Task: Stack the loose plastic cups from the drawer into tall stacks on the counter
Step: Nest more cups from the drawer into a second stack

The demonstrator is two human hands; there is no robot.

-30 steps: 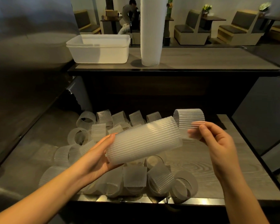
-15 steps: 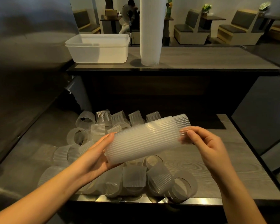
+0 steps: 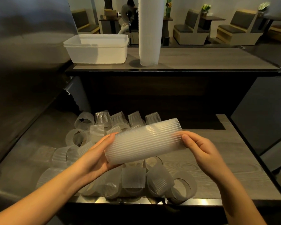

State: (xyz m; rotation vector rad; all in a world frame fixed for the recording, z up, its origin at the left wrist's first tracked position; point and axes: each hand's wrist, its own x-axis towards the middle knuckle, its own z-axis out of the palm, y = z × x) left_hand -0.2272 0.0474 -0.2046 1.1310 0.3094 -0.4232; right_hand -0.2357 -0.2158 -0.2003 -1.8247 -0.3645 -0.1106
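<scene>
Right now my left hand [image 3: 96, 158], at lower centre of the frame, is wrapped round the near end of the short stack [image 3: 144, 142], thumb on top and fingers beneath. My right hand [image 3: 199, 150], centre right, grips the far end, thumb on the rim and fingers curled under. The short stack lies between them, clear of everything, with its long axis rising from lower left to upper right.

Directly beneath it the loose cups [image 3: 133, 177] lie jumbled on their sides in the open drawer [image 3: 234, 168], mostly in its left half, closest to my left hand. I think either hand could drop for another.

Further up the frame, the tall stack [image 3: 150, 33] stands upright on the tabletop [image 3: 209, 59], top centre, just beside a white tub [image 3: 97, 49]. To join it, I judge my lying stack must be tipped upright and carried well forward.
</scene>
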